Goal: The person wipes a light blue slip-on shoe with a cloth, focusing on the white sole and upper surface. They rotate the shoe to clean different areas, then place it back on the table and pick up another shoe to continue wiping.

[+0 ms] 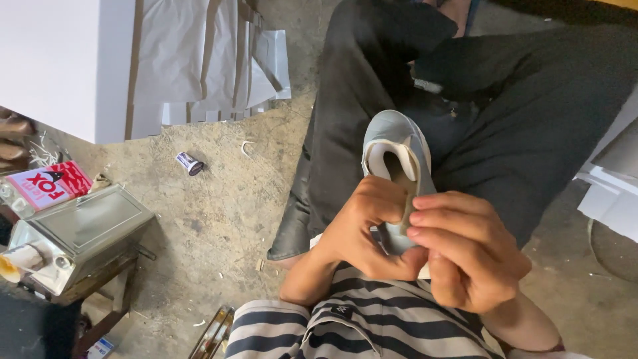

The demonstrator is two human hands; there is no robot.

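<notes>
Pale grey-blue shoe (399, 143), smooth upper with white padded lining, toe pointing away, grasped at its heel by left hand (362, 233) and right hand (465, 256).

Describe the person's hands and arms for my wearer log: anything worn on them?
Both the left hand and the right hand are bare: no gloves, and no rings that I can see. The forearms are uncovered too. A striped shirt, white with dark bands, covers the torso.
</notes>
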